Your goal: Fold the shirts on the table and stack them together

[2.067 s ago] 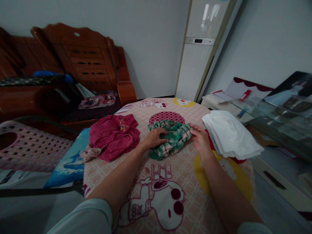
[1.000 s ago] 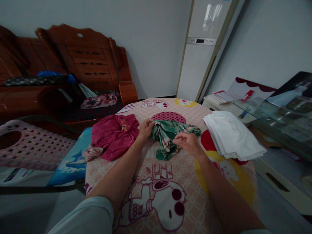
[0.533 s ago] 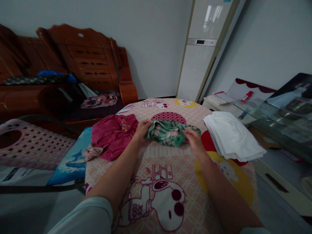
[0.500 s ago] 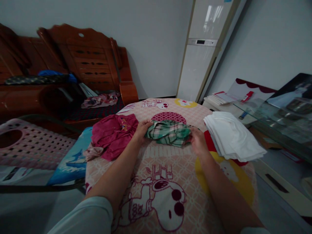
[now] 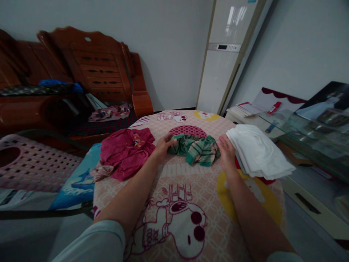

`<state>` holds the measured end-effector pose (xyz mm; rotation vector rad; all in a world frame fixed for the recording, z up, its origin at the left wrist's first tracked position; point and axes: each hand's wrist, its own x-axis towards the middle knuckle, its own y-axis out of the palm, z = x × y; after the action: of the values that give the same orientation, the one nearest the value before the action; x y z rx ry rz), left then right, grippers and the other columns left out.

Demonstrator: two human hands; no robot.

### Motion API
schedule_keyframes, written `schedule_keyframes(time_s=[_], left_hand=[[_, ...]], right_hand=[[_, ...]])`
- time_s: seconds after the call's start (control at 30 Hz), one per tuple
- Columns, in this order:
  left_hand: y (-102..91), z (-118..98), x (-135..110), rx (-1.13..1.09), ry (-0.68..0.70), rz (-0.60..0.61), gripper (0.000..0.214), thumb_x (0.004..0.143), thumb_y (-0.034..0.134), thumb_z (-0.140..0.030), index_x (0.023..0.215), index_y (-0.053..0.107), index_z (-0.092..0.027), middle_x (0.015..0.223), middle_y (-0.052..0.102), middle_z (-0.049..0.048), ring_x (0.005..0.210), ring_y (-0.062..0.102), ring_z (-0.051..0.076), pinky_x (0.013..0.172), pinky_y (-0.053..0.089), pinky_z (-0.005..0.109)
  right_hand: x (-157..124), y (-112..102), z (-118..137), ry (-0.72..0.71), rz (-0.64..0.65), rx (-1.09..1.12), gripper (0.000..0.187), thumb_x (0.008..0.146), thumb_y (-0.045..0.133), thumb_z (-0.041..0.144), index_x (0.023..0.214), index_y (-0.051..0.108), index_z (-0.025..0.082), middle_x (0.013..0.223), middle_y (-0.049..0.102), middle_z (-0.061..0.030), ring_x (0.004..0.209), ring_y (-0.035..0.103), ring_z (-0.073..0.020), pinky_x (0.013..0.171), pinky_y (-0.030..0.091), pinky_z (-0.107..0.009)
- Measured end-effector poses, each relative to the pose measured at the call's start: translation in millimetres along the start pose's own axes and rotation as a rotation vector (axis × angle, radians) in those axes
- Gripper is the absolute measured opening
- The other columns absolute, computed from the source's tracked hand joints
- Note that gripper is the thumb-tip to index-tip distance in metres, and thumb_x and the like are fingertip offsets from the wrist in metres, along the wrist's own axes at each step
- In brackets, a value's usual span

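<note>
A crumpled green plaid garment (image 5: pixel 200 151) lies on the table's middle, with dark stripes and pale patches. At its left end is my left hand (image 5: pixel 163 146), fingers apart and touching the cloth without a closed grip. My right hand (image 5: pixel 226 148) stands open by the garment's right end, fingers stretched, between it and a folded stack of white cloth (image 5: pixel 259 151). To the left of my left hand a magenta garment (image 5: pixel 127 151) with a small embroidered motif lies loosely bunched. A pale pink piece of fabric (image 5: pixel 102 171) pokes out at its lower left.
The round table wears a pink cartoon-patterned cloth (image 5: pixel 174 185). A woven chair (image 5: pixel 40 160) with a blue cushion (image 5: pixel 75 185) stands at left, before a wooden sofa (image 5: pixel 95 67). On the right are a glass shelf (image 5: pixel 313 145) and a low cabinet (image 5: pixel 308 200).
Both hands have loosened from the green plaid garment, which now lies bunched on the table in a different shape. My right hand has moved slightly right, away from it.
</note>
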<state>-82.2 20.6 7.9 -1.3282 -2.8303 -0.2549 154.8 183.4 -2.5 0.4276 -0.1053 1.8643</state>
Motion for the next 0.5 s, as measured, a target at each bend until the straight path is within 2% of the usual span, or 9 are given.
schedule_keyframes(time_s=[0.07,0.13,0.2,0.27,0.33,0.43,0.5], left_hand=[[-0.7,2.5,0.2,0.357,0.088,-0.084,0.056,0.059,0.083,-0.039,0.108,0.068,-0.016,0.120,0.067,0.0098,0.119,0.058,0.030,0.099,0.046,0.038],[-0.8,3.9,-1.7,0.663,0.149,-0.136,0.050,0.062,0.080,-0.047,0.098,0.069,-0.014,0.118,0.067,0.0116,0.120,0.055,0.033,0.102,0.043,0.041],[0.2,5.4,-4.8,0.829,0.173,-0.147,0.049,0.067,0.075,-0.053,0.096,0.067,-0.014,0.114,0.066,0.0131,0.116,0.057,0.033,0.100,0.043,0.043],[2.1,7.7,-7.6,0.880,0.183,-0.098,0.052,0.062,0.080,-0.050,0.098,0.064,-0.015,0.114,0.065,0.0138,0.115,0.056,0.033,0.100,0.043,0.045],[4.2,10.2,-9.2,0.846,0.225,-0.019,0.055,0.051,0.087,-0.038,0.096,0.063,-0.017,0.118,0.063,0.0140,0.120,0.053,0.035,0.105,0.040,0.046],[6.0,10.8,-8.7,0.728,0.316,0.078,0.042,0.051,0.083,-0.017,0.088,0.064,-0.020,0.119,0.064,0.0115,0.121,0.053,0.034,0.107,0.038,0.042],[5.5,7.9,-7.1,0.654,0.323,0.049,0.031,0.058,0.077,-0.013,0.086,0.065,-0.021,0.106,0.068,0.0084,0.110,0.058,0.030,0.100,0.043,0.040]], right_hand=[[-6.1,5.9,1.6,-0.128,0.097,-0.306,0.063,0.074,0.071,0.054,0.123,0.063,0.016,0.134,0.059,-0.0177,0.127,0.052,-0.0310,0.107,0.040,-0.052],[-17.3,14.7,4.5,-0.254,0.171,-0.586,0.065,0.075,0.070,0.055,0.125,0.062,0.015,0.139,0.053,-0.0201,0.132,0.047,-0.0339,0.111,0.035,-0.054],[-31.7,25.6,8.2,-0.338,0.232,-0.785,0.071,0.075,0.072,0.052,0.132,0.056,0.013,0.148,0.044,-0.0220,0.138,0.038,-0.0365,0.112,0.031,-0.057],[-45.3,35.9,11.9,-0.371,0.313,-0.897,0.078,0.073,0.076,0.042,0.140,0.049,0.012,0.155,0.032,-0.0222,0.143,0.027,-0.0383,0.113,0.028,-0.058],[-53.2,42.1,14.5,-0.378,0.387,-0.930,0.071,0.074,0.074,0.027,0.139,0.050,0.013,0.157,0.028,-0.0204,0.145,0.023,-0.0380,0.113,0.028,-0.057],[-48.9,38.5,14.6,-0.349,0.369,-0.882,0.043,0.074,0.056,0.006,0.114,0.067,0.015,0.150,0.042,-0.0177,0.140,0.034,-0.0340,0.112,0.032,-0.053],[-37.6,28.0,12.5,-0.319,0.283,-0.825,0.035,0.071,0.048,0.002,0.094,0.071,0.016,0.138,0.056,-0.0165,0.130,0.048,-0.0313,0.109,0.036,-0.051]])
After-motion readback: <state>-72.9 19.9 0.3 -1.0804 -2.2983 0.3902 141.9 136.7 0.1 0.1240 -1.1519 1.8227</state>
